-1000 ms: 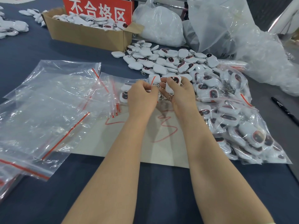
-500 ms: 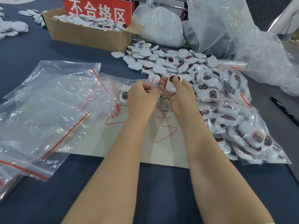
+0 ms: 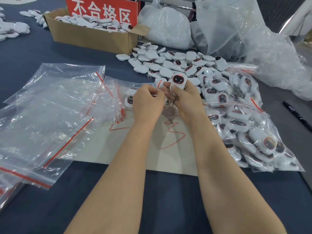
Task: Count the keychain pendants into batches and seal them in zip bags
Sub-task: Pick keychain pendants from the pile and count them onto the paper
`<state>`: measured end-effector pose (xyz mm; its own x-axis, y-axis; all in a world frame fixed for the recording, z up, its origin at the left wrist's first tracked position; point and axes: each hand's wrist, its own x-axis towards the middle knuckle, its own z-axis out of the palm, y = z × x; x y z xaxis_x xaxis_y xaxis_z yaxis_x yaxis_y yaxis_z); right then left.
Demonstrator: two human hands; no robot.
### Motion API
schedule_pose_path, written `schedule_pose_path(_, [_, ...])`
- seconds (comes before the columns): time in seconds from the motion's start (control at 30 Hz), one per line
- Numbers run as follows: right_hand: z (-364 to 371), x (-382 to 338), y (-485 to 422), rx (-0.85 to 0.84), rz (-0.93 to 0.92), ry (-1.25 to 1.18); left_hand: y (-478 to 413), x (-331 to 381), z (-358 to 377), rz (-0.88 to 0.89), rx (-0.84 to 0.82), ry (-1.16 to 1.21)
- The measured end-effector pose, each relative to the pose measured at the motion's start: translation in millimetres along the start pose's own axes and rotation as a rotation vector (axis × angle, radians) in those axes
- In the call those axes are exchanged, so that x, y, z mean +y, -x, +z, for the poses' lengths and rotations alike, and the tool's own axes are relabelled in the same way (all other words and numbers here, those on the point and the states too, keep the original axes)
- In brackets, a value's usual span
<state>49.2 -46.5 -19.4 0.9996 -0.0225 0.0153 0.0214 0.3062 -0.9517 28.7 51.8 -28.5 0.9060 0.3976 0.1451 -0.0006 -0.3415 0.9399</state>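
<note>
My right hand (image 3: pixel 186 100) grips a white keychain pendant (image 3: pixel 178 80) with a dark, red-rimmed face turned up toward me; metal rings and chains dangle below it. My left hand (image 3: pixel 147 103) is curled beside it, fingertips pinching at something small between the hands, hidden by the fingers. Behind them lies a loose pile of white pendants (image 3: pixel 170 62). To the right sit filled zip bags of pendants (image 3: pixel 249 132). Empty zip bags with red seals (image 3: pixel 55 107) spread out on the left.
A cardboard box (image 3: pixel 91 35) of pendants with a red sign (image 3: pixel 101 10) stands at the back. Large plastic sacks (image 3: pixel 168 26) fill the back right. A black marker (image 3: pixel 297 115) lies at right. A card with red scribbles (image 3: pixel 168 146) is under my forearms.
My right hand has lifted and turned the pendant so that its dark face points up at me. My left hand stayed close beside it.
</note>
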Motion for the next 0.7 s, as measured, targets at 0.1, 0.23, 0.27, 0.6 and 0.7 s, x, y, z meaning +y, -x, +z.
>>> schedule_pose_path(0.1, [2, -6, -1, 0.018, -0.036, 0.03, -1, 2, 0, -0.015, -0.002, -0.001])
schedule_pose_path(0.23, [13, -14, 1, 0.001, -0.155, 0.211, 0, 3, -1, -0.021, 0.003, 0.02])
schedule_pose_path(0.27, [16, -14, 1, 0.011, -0.193, 0.279, 0, 4, -1, -0.019, 0.005, 0.019])
schedule_pose_path(0.6, [27, 1, 6, 0.159, -0.205, 0.68, 4, 20, -10, -0.003, 0.139, 0.224])
schedule_pose_path(0.7, [26, -4, 3, 0.063, -0.275, 0.909, 6, 22, -11, 0.094, 0.182, 0.173])
